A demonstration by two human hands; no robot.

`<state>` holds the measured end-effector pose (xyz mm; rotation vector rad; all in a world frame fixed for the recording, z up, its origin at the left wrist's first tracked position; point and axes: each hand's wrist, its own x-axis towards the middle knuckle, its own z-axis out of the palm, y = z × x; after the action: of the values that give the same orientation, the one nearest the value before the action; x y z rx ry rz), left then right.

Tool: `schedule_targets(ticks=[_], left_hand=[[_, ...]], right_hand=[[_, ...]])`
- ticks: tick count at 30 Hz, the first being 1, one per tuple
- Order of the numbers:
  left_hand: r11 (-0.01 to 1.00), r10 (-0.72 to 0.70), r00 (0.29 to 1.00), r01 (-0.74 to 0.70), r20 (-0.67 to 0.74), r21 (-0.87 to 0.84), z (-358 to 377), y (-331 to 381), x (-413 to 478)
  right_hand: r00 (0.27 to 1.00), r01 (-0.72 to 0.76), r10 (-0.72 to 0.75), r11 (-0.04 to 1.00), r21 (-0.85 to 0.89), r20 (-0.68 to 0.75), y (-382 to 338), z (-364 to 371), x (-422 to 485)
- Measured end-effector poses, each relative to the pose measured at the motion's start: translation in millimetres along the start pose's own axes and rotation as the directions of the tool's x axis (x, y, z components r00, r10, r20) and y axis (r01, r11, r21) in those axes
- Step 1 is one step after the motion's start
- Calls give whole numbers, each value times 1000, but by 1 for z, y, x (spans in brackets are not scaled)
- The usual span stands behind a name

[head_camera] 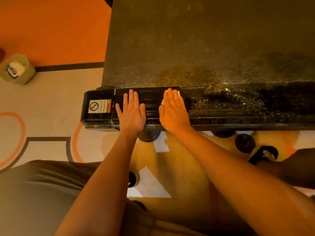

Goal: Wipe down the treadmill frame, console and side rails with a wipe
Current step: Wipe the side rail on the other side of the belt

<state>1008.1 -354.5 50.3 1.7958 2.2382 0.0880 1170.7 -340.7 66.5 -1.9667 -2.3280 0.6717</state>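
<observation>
A black ribbed side rail of the treadmill runs across the middle of the view, with the dark running belt beyond it. My left hand lies flat on the rail near its end cap, fingers straight. My right hand presses flat on a pale wipe, of which only small edges peek out by the fingertips and thumb. The rail to the right of my hands is speckled with dust.
A warning sticker marks the end cap. A small beige bin holding packets and paper stands on the patterned carpet at left. Dark round dumbbell ends lie on the floor below the rail. My knees are at the bottom.
</observation>
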Motion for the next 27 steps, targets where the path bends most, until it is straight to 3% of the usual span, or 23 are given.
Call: schedule_targets(ticks=[4,10,15,19,27], left_hand=[[1000,-4,1000,4,-2,4,-1,2,1],[1000,3,1000,-3,24,4,0,2,3],[1000,0,1000,0,4,6,1,5,0],[1000,-11,1000,11,-19,16,4,7,0],[1000,-3,1000,3,-4,13,7,23,-11]], right_hand=[[999,43,-42,999,-15,16,0,12,-46],[1000,-7,6,1000,21,26,7,-13,24],[999,39,-40,999,-23,-36,17,-1,-5],[990,119,-129,980,-157,-54,22,18,-53],[972,229,-234,920,-316,25,42,4,-67]])
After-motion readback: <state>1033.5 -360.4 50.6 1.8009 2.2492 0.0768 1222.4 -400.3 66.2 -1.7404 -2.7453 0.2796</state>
